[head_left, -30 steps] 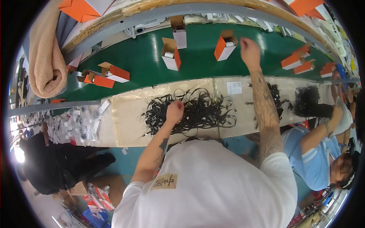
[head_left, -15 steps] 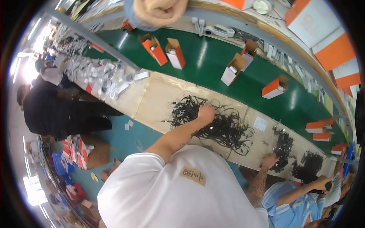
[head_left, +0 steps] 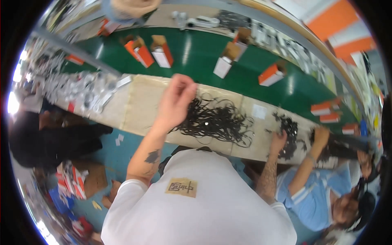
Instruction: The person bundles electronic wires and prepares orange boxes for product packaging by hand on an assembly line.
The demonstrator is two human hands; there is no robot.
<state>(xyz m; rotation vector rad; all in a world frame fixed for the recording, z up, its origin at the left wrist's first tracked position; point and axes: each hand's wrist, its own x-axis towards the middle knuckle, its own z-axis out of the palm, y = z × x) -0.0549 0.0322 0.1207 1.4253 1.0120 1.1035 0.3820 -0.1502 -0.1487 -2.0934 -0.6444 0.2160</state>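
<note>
My left hand is raised at the near left end of a tangled heap of black cables. Its fingers curl inward and are closed; whatever is between them, if anything, is hidden. To the right, my right hand rests at the left edge of a smaller pile of short black cable pieces. Its fingers are bent together at that pile, and what they pinch is too small to make out. Both heaps lie on a beige worktop.
Behind the worktop runs a green conveyor belt with open orange-and-white boxes on it. White plastic parts cover the worktop's left end. A co-worker in light blue reaches in from the right; another person in black stands left.
My left hand has lifted off the cable heap and moved left, its fingers curling. My right hand stays by the small pile. The view has shifted; the co-worker's arm now reaches over the worktop.
</note>
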